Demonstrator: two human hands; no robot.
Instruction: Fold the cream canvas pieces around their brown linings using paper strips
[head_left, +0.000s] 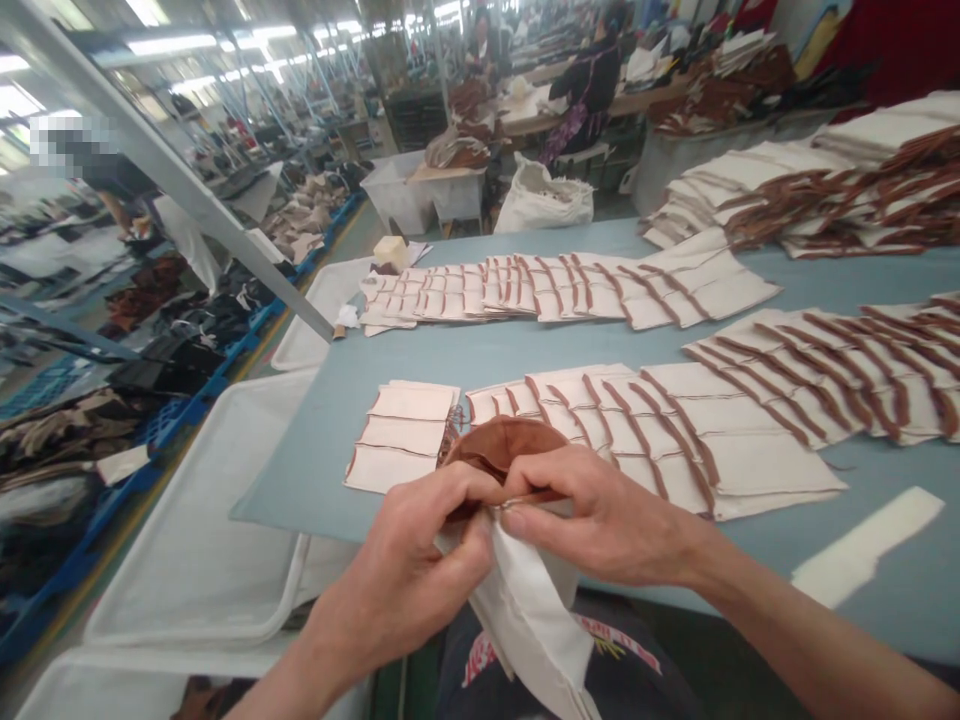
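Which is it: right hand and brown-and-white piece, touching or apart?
Touching: the head view shows the right hand pinching the brown-and-white piece.

The sewn piece pairs brown material with off-white cloth and sits between 5 and 6 o'clock from the middle of the view. Its brown part bows upward in a rounded, open curve at 12 o'clock of the pinched spot where brown meets white; fingers partly hide that join. From there a long, creased white flap hangs slack toward 5 o'clock, narrowing to the lower edge, with more white cloth showing behind it at 4 o'clock.
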